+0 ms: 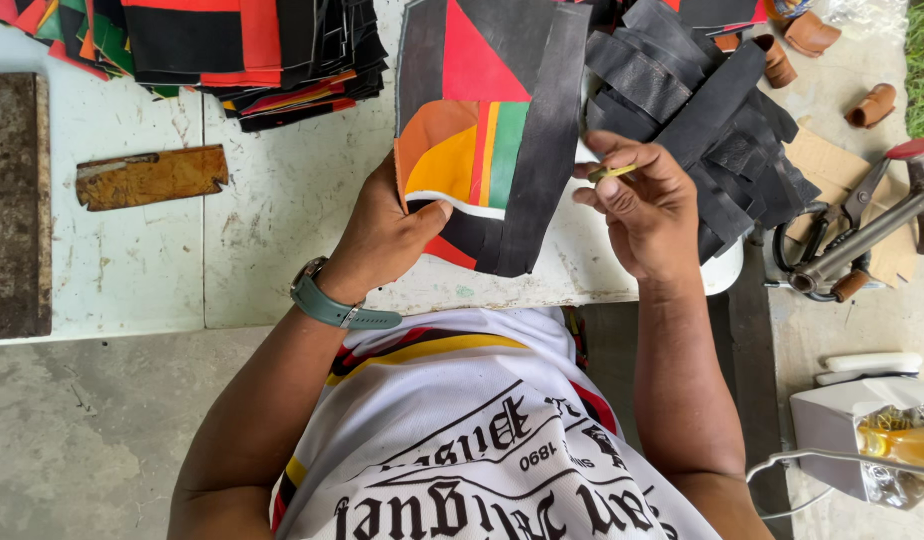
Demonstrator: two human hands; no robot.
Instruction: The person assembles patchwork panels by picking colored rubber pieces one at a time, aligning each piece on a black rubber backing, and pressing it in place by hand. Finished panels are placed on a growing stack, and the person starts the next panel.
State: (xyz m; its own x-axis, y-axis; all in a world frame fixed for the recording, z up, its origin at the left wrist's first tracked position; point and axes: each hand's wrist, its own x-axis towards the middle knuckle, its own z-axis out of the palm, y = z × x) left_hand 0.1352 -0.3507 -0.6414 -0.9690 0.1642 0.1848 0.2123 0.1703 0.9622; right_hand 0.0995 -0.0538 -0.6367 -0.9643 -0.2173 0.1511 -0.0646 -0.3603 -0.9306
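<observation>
1. The left hand (382, 235) grips the patchwork panel (482, 130) at its lower left corner, thumb closed over the orange patch and fingers hidden behind it. The panel stands tilted up off the white table (142, 250), its black strip running down the right side.
2. The right hand (647, 205), just right of the panel, has its fingertips pinched shut on a small yellowish tool (612, 172) whose tip points at the black strip's edge. What kind of tool it is, I cannot tell.
3. To do the work well, I judge the left grip should keep the panel taut and steady, and the tool should meet the strip squarely along the seam line, not at an angle.
4. Edges: the panel's bottom corner hangs near the table's front edge, so a slack grip could let it drop off.
5. Room: right of the panel, a heap of black strips (702, 110) crowds the right hand closely. Left of the panel lies bare table as far as the brown strap piece (152, 177); above and left sits a stack of coloured panels (252, 50). Metal pliers (852, 240) lie well right of the heap.
</observation>
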